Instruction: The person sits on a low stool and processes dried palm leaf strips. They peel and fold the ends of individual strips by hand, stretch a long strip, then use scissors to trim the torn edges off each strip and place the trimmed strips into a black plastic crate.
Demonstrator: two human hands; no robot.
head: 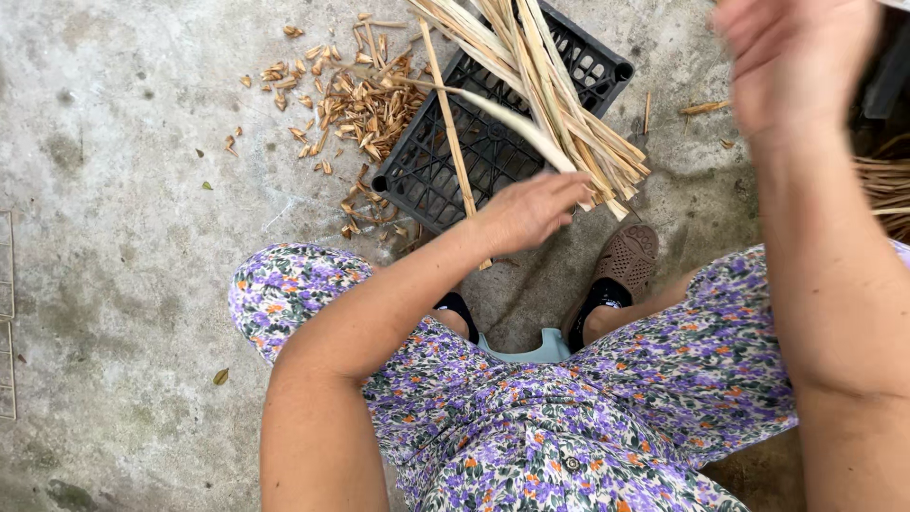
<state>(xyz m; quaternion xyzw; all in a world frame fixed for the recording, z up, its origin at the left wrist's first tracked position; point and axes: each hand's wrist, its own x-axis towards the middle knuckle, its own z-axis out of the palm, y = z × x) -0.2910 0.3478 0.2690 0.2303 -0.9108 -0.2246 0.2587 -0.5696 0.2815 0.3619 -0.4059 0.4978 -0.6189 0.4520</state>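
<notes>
My left hand [531, 209] reaches down over the near edge of a black plastic crate [427, 175], fingers curled toward a single pale stalk [502, 118] that arcs across the crate. Whether the fingers grip it is hard to tell. A bundle of dry tan stalks [550, 85] lies diagonally on the crate, ends pointing toward me. My right hand [791, 52] is raised at the upper right, blurred, with nothing visible in it. One thin stalk [453, 133] lies straight across the crate.
A heap of cut dry stalk pieces [355, 100] lies on the concrete floor left of the crate. My knees in floral cloth, a brown shoe [626, 261] and a low stool edge [526, 351] are below. More dry stalks [886, 190] lie at the right edge.
</notes>
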